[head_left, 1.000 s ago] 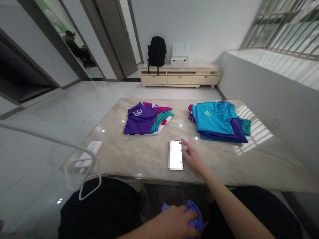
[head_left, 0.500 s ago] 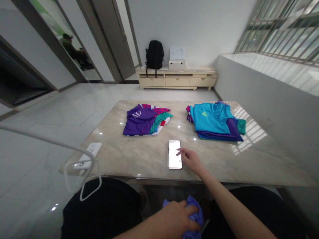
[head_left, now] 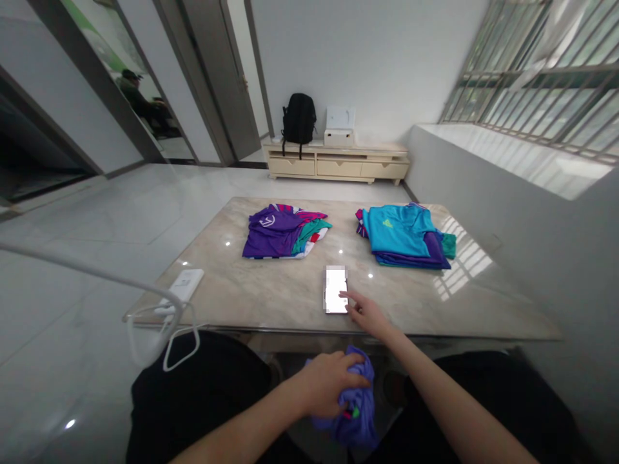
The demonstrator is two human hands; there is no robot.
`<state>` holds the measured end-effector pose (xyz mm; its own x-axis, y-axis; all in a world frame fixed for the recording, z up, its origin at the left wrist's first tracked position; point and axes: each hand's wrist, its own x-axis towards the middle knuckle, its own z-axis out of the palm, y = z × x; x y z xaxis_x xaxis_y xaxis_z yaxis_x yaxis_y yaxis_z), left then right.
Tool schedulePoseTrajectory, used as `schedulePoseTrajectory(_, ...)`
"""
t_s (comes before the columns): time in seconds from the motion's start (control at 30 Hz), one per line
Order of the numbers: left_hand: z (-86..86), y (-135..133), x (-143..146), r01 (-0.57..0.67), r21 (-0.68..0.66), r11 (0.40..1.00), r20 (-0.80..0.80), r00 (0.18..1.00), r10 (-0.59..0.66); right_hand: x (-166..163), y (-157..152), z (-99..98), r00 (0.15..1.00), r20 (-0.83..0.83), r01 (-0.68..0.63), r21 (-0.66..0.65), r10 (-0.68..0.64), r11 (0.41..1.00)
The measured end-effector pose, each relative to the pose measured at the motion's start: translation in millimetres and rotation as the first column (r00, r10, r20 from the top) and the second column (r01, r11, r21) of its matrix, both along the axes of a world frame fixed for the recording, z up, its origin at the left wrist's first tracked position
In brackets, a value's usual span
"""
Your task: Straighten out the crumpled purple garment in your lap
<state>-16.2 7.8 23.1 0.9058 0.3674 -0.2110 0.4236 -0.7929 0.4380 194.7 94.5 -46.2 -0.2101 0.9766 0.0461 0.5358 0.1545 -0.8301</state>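
Observation:
My right hand (head_left: pixel 367 314) lies on the marble table (head_left: pixel 251 293), its fingertip at the right edge of a white-screened smartphone (head_left: pixel 335 290). Below the table edge, over my dark trousers (head_left: pixel 193 399), my left hand (head_left: pixel 329 383) grips a crumpled purple garment (head_left: pixel 355 419) with a small pink and green patch. Two folded stacks of sports shirts lie farther along the table: a purple one with mixed colours (head_left: pixel 275 232) and a turquoise one (head_left: pixel 399 231).
A white power strip (head_left: pixel 184 285) sits at the table's left edge, its white cable (head_left: pixel 72 258) looping toward the floor. A cream cabinet (head_left: pixel 336 169) holds a black backpack (head_left: pixel 298 118) and a white box (head_left: pixel 338 136). A seated person (head_left: pixel 138 103) shows at the far left.
My left hand has lifted the purple garment higher, showing more of it. My right fingers have slid toward the phone's near end. The view has tilted, making the table look farther away.

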Motion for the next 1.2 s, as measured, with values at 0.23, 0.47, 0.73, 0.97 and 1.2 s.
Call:
schedulePoseTrajectory(0.23,3.8,-11,-5,0.023,0.064,0.998,-0.027,0.999,-0.021,-3,-2,-5.0,1.0,0.001,-0.01,0.01,0.01,1.0)
schedulePoseTrajectory(0.47,1.6,-13,-6,0.013,0.094,0.996,-0.034,0.999,-0.01,-1,-4,-3.1,0.999,-0.033,-0.022,-0.002,0.022,1.0)
schedulePoseTrajectory(0.73,0.5,-12,-6,0.018,0.091,0.996,-0.026,1.0,-0.016,4,-6,2.4,0.996,-0.086,0.018,0.009,-0.017,1.0)
schedulePoseTrajectory(0.97,2.0,-14,-5,-0.071,0.095,0.993,0.035,0.997,0.068,-1,-13,11.6,0.994,-0.106,0.024,-0.084,-0.033,0.996)
schedulePoseTrajectory(1.2,21.1,-11,-14,-0.392,-0.08,0.916,0.308,0.865,0.397,2,-73,46.3,0.933,-0.334,-0.232,-0.266,0.137,0.936)
